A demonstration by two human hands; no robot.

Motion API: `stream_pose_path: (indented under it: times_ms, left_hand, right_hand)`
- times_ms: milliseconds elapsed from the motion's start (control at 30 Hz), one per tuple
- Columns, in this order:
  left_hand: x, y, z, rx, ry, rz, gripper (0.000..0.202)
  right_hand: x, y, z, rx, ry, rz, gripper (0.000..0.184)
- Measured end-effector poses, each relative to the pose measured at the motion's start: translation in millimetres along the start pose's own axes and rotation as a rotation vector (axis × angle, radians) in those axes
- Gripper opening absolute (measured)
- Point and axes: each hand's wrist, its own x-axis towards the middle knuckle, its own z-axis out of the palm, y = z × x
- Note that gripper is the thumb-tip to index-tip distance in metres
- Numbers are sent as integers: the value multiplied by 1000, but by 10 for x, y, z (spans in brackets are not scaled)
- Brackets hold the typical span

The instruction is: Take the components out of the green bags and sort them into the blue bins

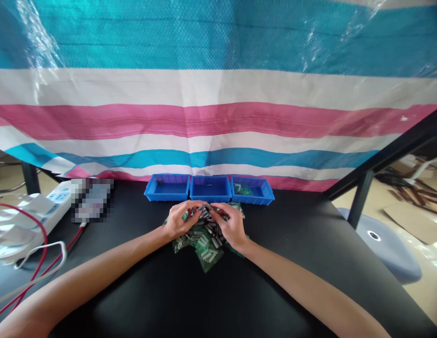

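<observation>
A striped tarpaulin (211,117) is hung behind a black table (296,244), and three blue plastic bins (209,188) are set in a row along its far edge, with a green packet (244,190) lying in the rightmost. A heap of green packets (204,246) is gathered nearer the edge, below the bins, with small grey cylindrical parts (206,216) showing on top. The left hand (181,219) and right hand (230,225) are curved over the heap, fingertips nearly meeting (whether anything is pinched cannot be told, since the fingers hide it)
</observation>
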Motion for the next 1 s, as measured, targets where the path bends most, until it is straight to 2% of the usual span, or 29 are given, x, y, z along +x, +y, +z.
stream_pose_path:
  times_ms: [500, 733, 1000]
  left_hand:
    - [-15, -32, 14, -34, -13, -3, 22]
    - [-39, -100, 65, 5, 32, -8, 14]
    - [-54, -135, 73, 11, 37, -6, 16]
  right_hand:
    - [10, 5, -4, -25, -3, -83, 15]
    - [8, -1, -4, -31, -9, -94, 14]
    - [9, 4, 0, -38, -8, -78, 14]
